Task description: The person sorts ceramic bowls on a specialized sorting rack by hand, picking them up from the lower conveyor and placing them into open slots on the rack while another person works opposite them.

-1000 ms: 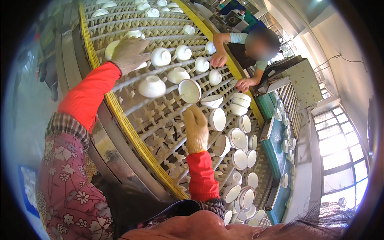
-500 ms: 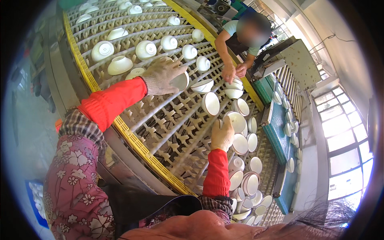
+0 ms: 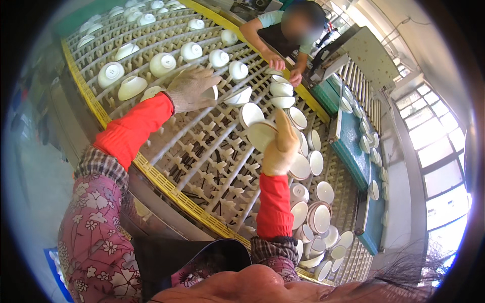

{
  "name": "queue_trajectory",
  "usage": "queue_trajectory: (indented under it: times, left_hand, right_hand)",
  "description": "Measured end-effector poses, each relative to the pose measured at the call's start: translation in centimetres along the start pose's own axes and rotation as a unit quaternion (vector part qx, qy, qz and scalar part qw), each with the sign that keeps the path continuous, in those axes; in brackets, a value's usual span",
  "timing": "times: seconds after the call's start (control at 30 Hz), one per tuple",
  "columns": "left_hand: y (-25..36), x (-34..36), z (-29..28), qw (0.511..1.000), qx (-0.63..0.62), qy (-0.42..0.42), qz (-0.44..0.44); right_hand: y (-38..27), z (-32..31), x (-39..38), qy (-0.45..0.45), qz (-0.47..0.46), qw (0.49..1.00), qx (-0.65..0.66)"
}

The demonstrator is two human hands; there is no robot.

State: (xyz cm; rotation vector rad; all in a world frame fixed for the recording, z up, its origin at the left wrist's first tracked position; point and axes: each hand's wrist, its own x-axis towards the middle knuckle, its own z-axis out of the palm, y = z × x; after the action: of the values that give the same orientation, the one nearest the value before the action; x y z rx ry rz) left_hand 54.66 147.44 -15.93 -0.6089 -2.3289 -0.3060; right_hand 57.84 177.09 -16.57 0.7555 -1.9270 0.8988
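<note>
Gripping one bowl edgewise, your right hand likely spares its inside. Your left hand covers another bowl, grip unclear.

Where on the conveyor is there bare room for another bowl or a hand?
A broad bowl-free patch of the pegged conveyor lies between the red left sleeve, red right sleeve and near yellow rail. Crowded: right of the right sleeve, where bowls cluster and overlap, and beside the left hand.

There are two gloved hands, one co-worker and perhaps sixty bowls
</note>
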Motion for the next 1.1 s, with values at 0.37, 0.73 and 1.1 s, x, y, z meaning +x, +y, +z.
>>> queue_trajectory:
  times: [0.37,0.73,1.1]
  left_hand:
    - [0.3,-0.9,-4.5,0.933,0.087,-0.264,-0.227]
    - [5.3,5.1,6.2,0.963,0.02,-0.119,-0.242]
    - [-0.3,3.1,1.8,0.953,0.172,-0.159,-0.19]
  right_hand:
    - [-2.0,1.8,-4.2,-0.333,-0.016,0.919,-0.211]
    - [5.7,-4.9,-4.2,-0.367,0.364,0.779,-0.355]
    - [3.3,-5.0,-7.0,-0.238,0.362,0.863,-0.259]
